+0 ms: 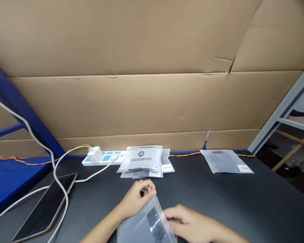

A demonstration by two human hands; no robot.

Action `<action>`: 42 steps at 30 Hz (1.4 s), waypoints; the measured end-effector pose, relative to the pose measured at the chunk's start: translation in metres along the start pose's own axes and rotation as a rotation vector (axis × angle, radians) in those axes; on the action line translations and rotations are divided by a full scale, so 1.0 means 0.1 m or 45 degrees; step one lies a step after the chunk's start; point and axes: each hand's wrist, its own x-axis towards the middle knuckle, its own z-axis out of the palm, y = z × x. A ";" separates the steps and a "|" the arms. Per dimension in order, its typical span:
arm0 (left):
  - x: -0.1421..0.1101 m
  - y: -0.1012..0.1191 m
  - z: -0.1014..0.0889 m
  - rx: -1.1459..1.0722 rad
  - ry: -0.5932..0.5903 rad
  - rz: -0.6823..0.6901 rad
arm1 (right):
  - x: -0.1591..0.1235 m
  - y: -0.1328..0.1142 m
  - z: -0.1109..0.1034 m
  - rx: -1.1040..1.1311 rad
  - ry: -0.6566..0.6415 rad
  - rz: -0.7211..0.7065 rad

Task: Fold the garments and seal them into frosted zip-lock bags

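Observation:
A translucent frosted zip bag (139, 224) with a block of dark print is held low over the front of the black table. My left hand (139, 197) pinches its upper corner between thumb and curled fingers. On the bag's right edge lies my right hand (183, 221), its thumb and fingers closed around the zip side; some fingertips are hidden behind the plastic. Just beyond my hands is a stack of similar bags (142, 162), the top one printed with a logo and lettering, white labels showing at the lower ones' corners.
Another frosted bag (225, 162) with a white label lies flat at the back right, near a pen (206, 139). A white power strip (106, 158) with plugs stands at the back left. A phone (45, 209) lies at left, crossed by a white cable (56, 175). Cardboard (152, 104) walls the back.

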 end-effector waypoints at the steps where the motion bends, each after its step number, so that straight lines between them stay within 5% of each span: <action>1: 0.00 0.00 0.00 -0.005 0.000 -0.004 | -0.01 -0.01 -0.01 -0.035 -0.003 -0.017; 5: 0.00 -0.02 -0.01 -0.062 0.018 -0.010 | -0.02 0.00 -0.05 -0.001 0.010 -0.053; 10: 0.02 -0.03 -0.02 -0.187 0.154 -0.048 | -0.04 0.03 -0.19 0.157 0.274 -0.060; 16: 0.02 -0.06 -0.08 -0.222 0.380 -0.070 | -0.22 -0.01 -0.42 -0.166 0.361 -0.045; 26: -0.06 0.08 -0.27 -0.094 -0.287 0.145 | -0.26 0.01 -0.50 -0.260 0.225 -0.025; 36: -0.07 0.07 -0.26 -0.048 -0.369 0.008 | -0.23 0.03 -0.45 -0.186 0.192 -0.008; 42: -0.08 0.11 -0.39 -0.015 -0.559 0.041 | -0.25 0.05 -0.52 -0.392 0.435 0.001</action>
